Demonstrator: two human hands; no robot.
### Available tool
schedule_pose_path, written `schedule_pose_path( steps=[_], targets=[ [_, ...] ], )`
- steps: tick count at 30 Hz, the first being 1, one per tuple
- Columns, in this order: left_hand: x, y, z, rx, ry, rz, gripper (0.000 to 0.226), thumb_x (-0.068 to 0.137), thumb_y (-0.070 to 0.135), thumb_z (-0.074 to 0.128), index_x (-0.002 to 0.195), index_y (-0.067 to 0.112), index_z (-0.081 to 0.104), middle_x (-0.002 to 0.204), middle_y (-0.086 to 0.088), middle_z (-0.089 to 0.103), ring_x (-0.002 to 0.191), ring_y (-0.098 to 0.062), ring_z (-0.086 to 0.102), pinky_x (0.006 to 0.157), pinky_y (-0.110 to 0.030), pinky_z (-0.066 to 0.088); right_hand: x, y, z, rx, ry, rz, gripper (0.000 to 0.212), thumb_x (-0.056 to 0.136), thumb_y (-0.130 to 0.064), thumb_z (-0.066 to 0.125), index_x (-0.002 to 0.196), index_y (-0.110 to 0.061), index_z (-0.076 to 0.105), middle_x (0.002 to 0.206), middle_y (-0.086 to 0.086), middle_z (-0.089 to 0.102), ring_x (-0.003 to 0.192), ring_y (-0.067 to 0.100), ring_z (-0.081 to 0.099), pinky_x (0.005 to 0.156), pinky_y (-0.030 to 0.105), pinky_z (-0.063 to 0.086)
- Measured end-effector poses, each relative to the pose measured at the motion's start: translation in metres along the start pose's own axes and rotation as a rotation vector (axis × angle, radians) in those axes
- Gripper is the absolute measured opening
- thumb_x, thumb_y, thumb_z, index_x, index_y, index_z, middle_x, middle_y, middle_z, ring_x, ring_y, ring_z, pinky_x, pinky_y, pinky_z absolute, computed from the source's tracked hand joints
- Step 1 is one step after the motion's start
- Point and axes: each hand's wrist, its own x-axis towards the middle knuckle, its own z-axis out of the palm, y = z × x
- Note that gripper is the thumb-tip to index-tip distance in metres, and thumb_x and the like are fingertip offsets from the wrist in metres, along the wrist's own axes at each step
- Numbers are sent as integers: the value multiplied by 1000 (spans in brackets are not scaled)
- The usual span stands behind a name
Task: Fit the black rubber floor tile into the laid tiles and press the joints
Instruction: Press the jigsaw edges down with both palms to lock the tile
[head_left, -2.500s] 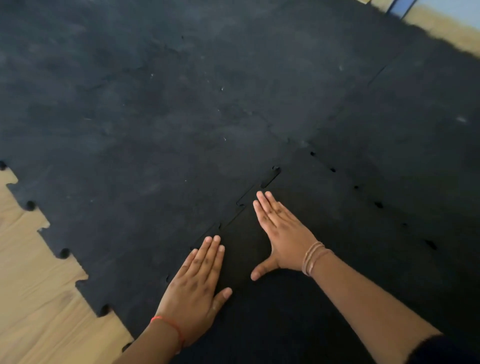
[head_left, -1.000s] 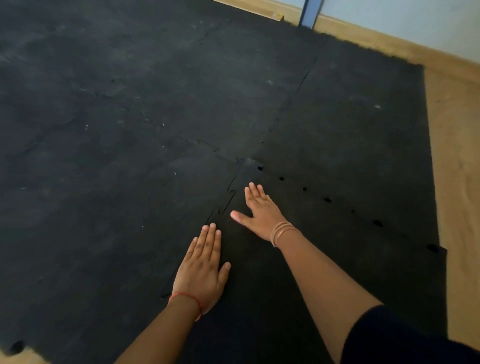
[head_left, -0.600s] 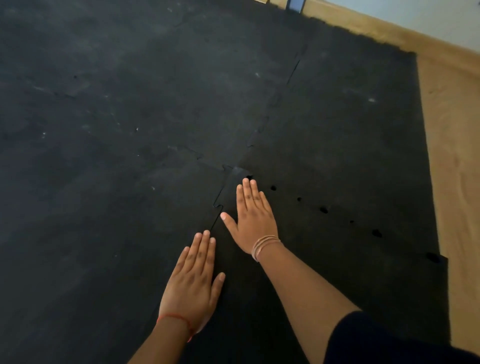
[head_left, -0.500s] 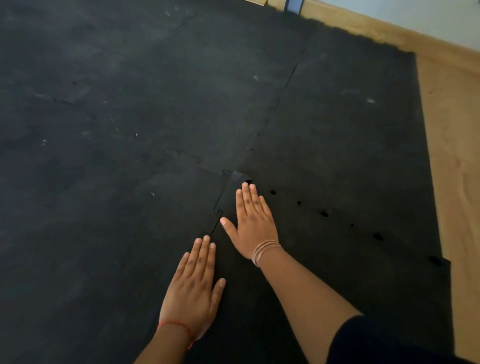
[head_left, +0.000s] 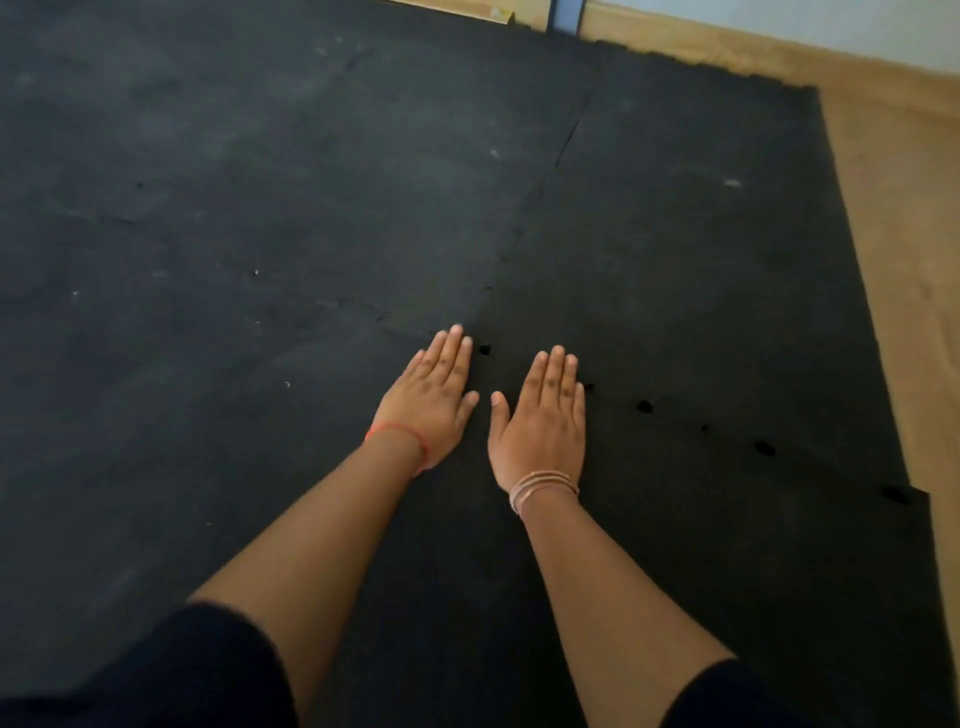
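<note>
The black rubber floor tile (head_left: 727, 545) lies at the near right among the laid tiles (head_left: 208, 260), darker than they are. Its far joint (head_left: 701, 428) runs to the right with several small dark gaps along it. My left hand (head_left: 428, 400) lies flat, fingers together, on the tile's far left corner where the joints meet. My right hand (head_left: 543, 415) lies flat beside it, fingertips at the far joint. Neither hand holds anything. The joint under my left hand is hidden.
Bare wooden floor (head_left: 898, 260) runs along the right edge of the tiles and across the back. A pale wall (head_left: 831, 26) and a blue upright (head_left: 566, 15) stand at the far end.
My left hand has moved forward from the side joint to the tile's far corner. My right hand has shifted right along the far joint. The zigzag side joint now looks closed.
</note>
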Motion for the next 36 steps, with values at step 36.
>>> schedule_pose_path(
  steps=[36],
  targets=[
    [51,22,-18,216,-445,-130,64,98,26,27,145,4,-10,157,-13,-12,145,-26,-8,117,-38,4,14,37,-10,5,-273,-227,72,93,-53,20,149,-10,4,159,6,0,146,19,-3,116,34,0]
  ],
)
